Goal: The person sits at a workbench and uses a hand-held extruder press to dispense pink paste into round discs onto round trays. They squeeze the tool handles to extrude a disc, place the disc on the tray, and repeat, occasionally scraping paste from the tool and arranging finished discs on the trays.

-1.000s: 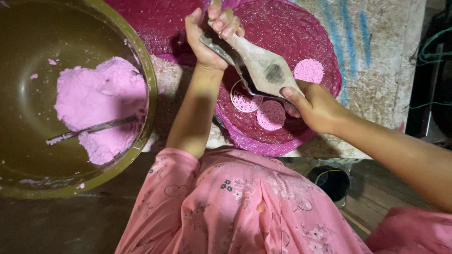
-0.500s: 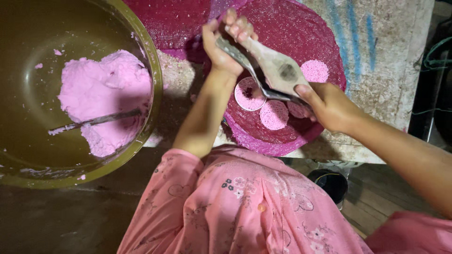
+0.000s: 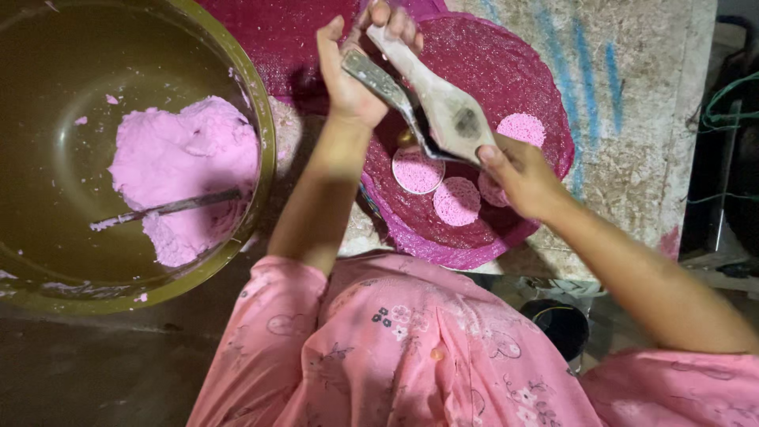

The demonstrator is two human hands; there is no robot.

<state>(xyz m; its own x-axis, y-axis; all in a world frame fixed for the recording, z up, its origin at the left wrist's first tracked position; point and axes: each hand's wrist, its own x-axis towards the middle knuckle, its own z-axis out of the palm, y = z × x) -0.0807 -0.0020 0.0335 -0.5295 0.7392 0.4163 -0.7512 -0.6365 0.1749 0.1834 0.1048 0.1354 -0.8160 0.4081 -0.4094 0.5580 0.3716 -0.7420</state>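
My left hand (image 3: pixel 357 73) and my right hand (image 3: pixel 518 175) both grip a hinged metal press (image 3: pixel 443 111) with long handles, held above a round magenta woven tray (image 3: pixel 545 95). The left hand holds the handle ends at the far side, the right hand holds the wide head end. Below the press, several round pink lacy noodle discs (image 3: pixel 417 170) lie on the tray. A large olive-green bowl (image 3: pixel 253 119) at the left holds a lump of pink dough (image 3: pixel 182 170) with a metal spoon (image 3: pixel 170 208) stuck in it.
A second magenta tray (image 3: pixel 277 39) lies behind the bowl. The trays rest on a rough stone slab (image 3: pixel 648 119) with blue streaks. My pink floral garment (image 3: pixel 411 348) fills the bottom. Dark cables and a dark round container (image 3: pixel 563 326) sit at the right.
The press has swung a little so its handles point more upright, with both hands keeping hold. The camera view has shifted slightly right.
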